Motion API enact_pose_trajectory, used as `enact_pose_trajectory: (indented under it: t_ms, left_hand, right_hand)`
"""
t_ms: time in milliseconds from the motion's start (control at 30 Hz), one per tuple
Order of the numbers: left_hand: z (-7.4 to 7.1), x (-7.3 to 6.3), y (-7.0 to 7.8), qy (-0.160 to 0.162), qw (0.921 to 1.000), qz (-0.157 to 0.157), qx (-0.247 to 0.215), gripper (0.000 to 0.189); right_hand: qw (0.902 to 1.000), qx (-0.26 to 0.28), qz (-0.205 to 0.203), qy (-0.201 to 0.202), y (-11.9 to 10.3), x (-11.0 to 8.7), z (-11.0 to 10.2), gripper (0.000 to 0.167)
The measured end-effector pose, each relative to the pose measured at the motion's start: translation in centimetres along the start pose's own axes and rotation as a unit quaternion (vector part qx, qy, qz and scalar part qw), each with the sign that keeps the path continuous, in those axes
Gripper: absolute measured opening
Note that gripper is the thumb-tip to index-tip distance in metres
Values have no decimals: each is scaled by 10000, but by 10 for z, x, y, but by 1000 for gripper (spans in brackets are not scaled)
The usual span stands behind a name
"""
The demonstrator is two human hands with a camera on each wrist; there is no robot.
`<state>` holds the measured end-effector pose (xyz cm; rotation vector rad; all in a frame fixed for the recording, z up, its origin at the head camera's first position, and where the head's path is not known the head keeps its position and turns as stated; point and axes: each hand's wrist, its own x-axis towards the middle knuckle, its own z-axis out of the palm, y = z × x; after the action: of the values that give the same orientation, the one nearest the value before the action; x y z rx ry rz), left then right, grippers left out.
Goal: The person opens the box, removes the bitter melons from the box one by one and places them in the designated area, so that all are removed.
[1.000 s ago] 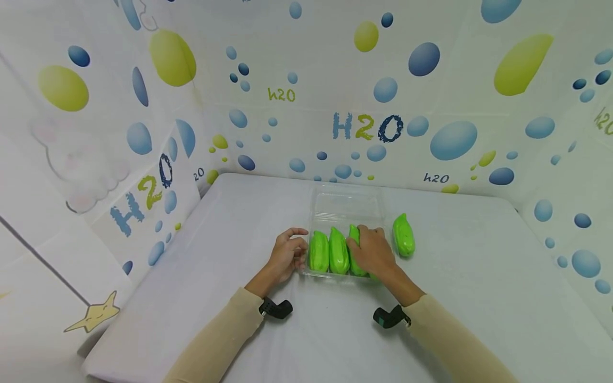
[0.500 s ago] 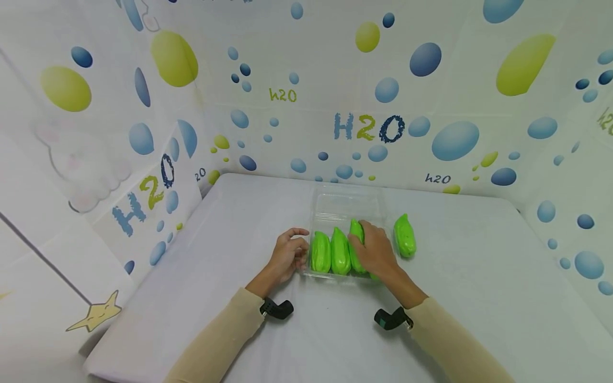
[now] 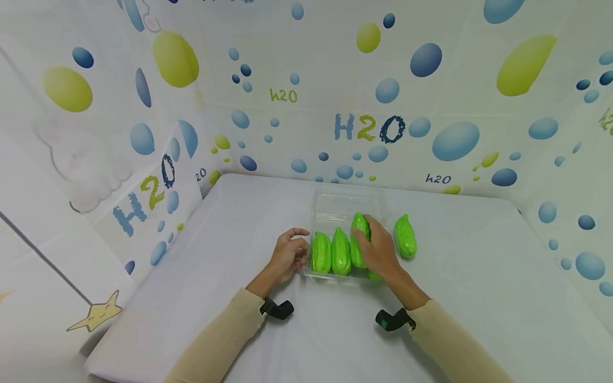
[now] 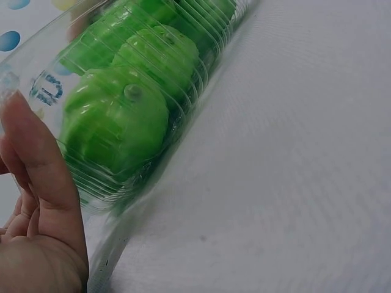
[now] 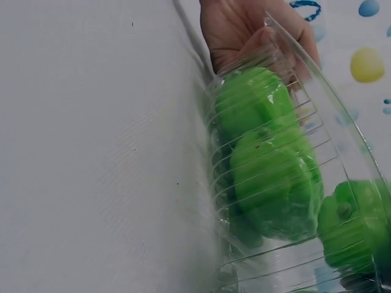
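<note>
Glossy green ribbed toy fruits, long with a pointed tip, lie in a clear hinged plastic box (image 3: 330,276). In the head view, one green fruit (image 3: 321,252) is at the left and another (image 3: 341,251) beside it. My right hand (image 3: 380,250) grips a third green fruit (image 3: 360,239), its near end tilted off the box floor in the right wrist view. A further fruit (image 3: 375,276) is mostly hidden under that hand. My left hand (image 3: 287,255) rests with relaxed, bent fingers against the box's left side; its thumb (image 4: 36,146) lies along the wall.
One loose green fruit (image 3: 405,236) lies on the white-covered table (image 3: 460,255), right of the box. The box's lid (image 3: 347,205) is folded back flat behind it. A patterned cloth backdrop (image 3: 306,143) rises along the table's far edge.
My right hand has moved the gripped green fruit away from me and slightly to the right, past the others in the row. The left hand and the box stay in place.
</note>
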<state>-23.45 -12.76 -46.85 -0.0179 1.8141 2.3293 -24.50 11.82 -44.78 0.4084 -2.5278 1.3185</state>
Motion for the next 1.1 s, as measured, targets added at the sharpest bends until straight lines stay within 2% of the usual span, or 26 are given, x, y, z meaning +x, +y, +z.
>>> enact_pose_trajectory:
  t_ms: [133, 400, 733, 900, 1100]
  left_hand:
    - [-1, 0, -1, -11, 10000, -16, -2, 45]
    - [-1, 0, 0, -55, 10000, -3, -68, 46]
    - [0, 0, 3, -20, 9999, -25, -141, 44]
    - [0, 0, 3, 14, 9999, -42, -130, 44]
    - [0, -1, 1, 28, 9999, -46, -110, 43]
  right_hand:
    - [9996, 244, -30, 136, 0, 0, -3, 57]
    - [9992, 295, -157, 232, 0, 3, -6, 58]
    - [9992, 53, -341, 182, -5, 4, -10, 56]
    - [9985, 26, -480, 274, -4, 4, -9, 54]
    - [9973, -251, -579, 380, -5, 1, -8, 54]
